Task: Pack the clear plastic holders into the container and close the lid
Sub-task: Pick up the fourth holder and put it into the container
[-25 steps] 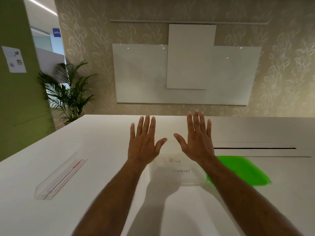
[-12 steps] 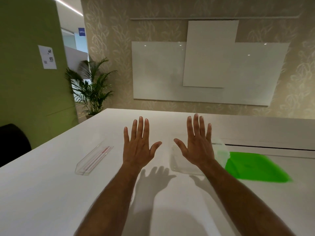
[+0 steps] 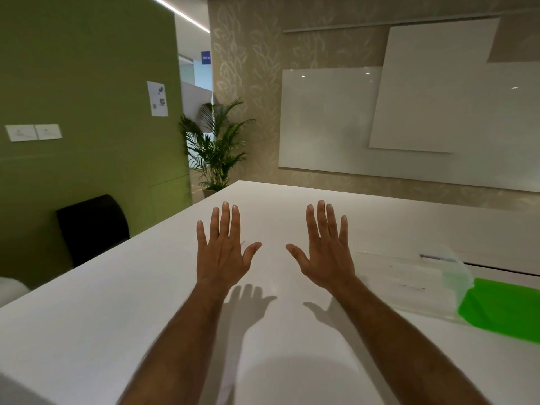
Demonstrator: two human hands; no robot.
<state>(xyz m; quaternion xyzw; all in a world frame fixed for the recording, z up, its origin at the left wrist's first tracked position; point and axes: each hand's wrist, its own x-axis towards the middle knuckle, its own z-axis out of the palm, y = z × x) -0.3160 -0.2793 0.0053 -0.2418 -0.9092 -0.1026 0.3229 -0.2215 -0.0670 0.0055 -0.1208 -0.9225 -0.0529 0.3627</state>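
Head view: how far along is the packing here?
Nothing looks done. The left hand and right hand hover spread above the white table, holding nothing. The clear container sits at the right with its green lid off beside it. No holders show now, so packing and closing remain.

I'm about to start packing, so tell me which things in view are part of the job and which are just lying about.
Part of the job:
- clear plastic container on the white table
- flat green lid beside it
- left hand and right hand, both spread, holding nothing

Just around:
- black chair
- potted palm plant
- white wall boards
- paper notice on the green wall
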